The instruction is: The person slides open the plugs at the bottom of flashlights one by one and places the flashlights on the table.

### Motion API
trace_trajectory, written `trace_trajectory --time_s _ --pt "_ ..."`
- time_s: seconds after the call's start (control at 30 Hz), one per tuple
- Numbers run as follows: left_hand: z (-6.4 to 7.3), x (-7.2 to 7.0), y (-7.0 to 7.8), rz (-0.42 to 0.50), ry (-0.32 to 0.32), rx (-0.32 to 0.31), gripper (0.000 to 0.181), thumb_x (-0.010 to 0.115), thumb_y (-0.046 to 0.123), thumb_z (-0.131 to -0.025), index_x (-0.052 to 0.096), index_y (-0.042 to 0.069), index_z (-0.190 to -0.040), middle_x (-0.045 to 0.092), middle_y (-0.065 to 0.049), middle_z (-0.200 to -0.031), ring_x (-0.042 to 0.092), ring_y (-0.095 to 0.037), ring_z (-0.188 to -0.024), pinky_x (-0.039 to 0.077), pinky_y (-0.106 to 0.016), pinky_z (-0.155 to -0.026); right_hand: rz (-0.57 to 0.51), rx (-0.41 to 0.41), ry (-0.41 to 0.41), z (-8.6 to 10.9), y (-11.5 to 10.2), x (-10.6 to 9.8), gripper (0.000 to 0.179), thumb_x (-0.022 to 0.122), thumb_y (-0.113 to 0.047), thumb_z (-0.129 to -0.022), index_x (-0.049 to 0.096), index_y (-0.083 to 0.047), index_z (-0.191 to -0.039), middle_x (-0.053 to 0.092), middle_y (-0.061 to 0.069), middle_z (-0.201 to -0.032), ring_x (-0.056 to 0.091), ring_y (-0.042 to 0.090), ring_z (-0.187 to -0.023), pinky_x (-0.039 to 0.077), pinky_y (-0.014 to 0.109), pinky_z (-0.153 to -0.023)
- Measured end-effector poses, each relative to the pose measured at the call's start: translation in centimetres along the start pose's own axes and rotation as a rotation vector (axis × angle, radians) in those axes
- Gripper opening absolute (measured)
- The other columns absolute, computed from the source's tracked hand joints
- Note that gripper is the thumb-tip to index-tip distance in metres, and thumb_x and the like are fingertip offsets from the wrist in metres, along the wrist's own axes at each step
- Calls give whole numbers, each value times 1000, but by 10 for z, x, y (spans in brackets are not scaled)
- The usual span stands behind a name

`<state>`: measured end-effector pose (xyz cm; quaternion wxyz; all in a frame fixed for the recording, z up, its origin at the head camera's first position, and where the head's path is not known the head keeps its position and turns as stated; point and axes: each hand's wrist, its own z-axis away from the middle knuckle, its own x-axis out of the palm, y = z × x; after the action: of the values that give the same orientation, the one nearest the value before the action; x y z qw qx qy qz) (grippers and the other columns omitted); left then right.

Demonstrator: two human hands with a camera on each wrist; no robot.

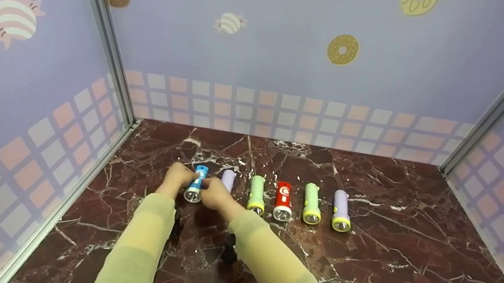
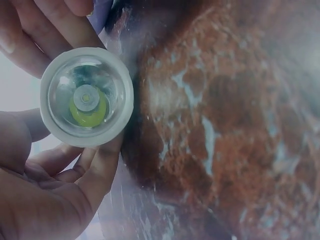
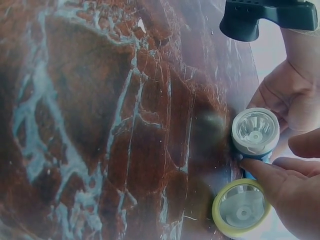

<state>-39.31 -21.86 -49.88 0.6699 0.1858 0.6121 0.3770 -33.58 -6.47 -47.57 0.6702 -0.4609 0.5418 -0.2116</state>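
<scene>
"Holding what, these two hands?"
"Left hand [image 1: 180, 176] and right hand [image 1: 216, 194] both pinch the blue flashlight [image 1: 197, 184], at the row's left end (whether it rests fully on the worktop [image 1: 384, 270], I cannot tell)."
"And how far is the work?"
"Already in line lie a lavender flashlight [image 1: 229, 178], a green flashlight [image 1: 257, 190], a red flashlight [image 1: 283, 192], then another green one [image 1: 311, 198] and another lavender one [image 1: 340, 205]. Only settling and releasing the blue one is left, I would judge."

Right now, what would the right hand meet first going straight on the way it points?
The blue-and-white cylindrical flashlight, apparently against the right hand; the left hand seems next, depth unclear.
</scene>
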Motion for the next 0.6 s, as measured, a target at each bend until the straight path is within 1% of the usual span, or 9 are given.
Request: trace_trajectory --time_s 0.07,0.17,0.2,0.3,0.37,0.47,0.53,0.6 --pt "-3 0 -3 2 -7 0 33 75 23 -92 76 -8 -102 76 -24 -103 72 -30 -82 62 -36 -68 7 -4 -2 1 -1 0 39 60 8 -87 64 15 -125 69 28 -123 62 32 -112 51 38 -104" --pt "3 -4 -1 20 -6 -5 33 73 21 -93 75 -10 -105 74 -26 -107 71 -30 -84 62 -36 -69 7 -13 -3 2 -3 0 38 59 7 -88 65 14 -124 69 27 -122 62 32 -112 51 38 -104" --pt "13 -8 7 25 -13 -32 34 71 20 -95 74 -11 -110 73 -27 -114 71 -31 -90 63 -37 -73 0 -14 -2 2 -4 0 37 59 7 -88 66 14 -124 70 27 -122 62 32 -111 52 37 -103" --pt "22 -13 13 73 -22 -37 34 67 18 -97 71 -11 -116 70 -28 -119 69 -28 -91 63 -36 -74 -24 -18 10 2 -6 -2 37 58 8 -89 66 13 -124 70 26 -122 62 32 -112 51 37 -104" --pt "27 -15 16 87 -25 -32 35 65 17 -99 69 -12 -119 68 -29 -123 68 -29 -96 62 -37 -80 -28 -17 31 1 -7 -2 37 58 7 -89 67 12 -124 71 25 -122 64 33 -114 51 37 -105" --pt "33 -18 22 81 -14 -11 37 63 17 -100 67 -11 -125 65 -29 -132 66 -34 -113 58 -40 -97 -9 3 72 1 -8 -3 36 59 5 -91 67 11 -126 70 24 -126 64 32 -120 50 37 -109" --pt "32 -19 23 85 -11 -3 39 62 17 -101 65 -11 -129 62 -29 -137 62 -37 -123 53 -42 -106 4 16 97 1 -8 -4 36 60 3 -93 67 9 -127 70 23 -128 64 30 -121 50 37 -109" --pt "31 -19 25 85 -8 1 41 62 17 -101 63 -11 -131 60 -29 -140 60 -39 -128 51 -43 -109 7 27 117 1 -7 -5 35 60 1 -94 67 8 -127 70 22 -128 64 29 -120 50 36 -109"
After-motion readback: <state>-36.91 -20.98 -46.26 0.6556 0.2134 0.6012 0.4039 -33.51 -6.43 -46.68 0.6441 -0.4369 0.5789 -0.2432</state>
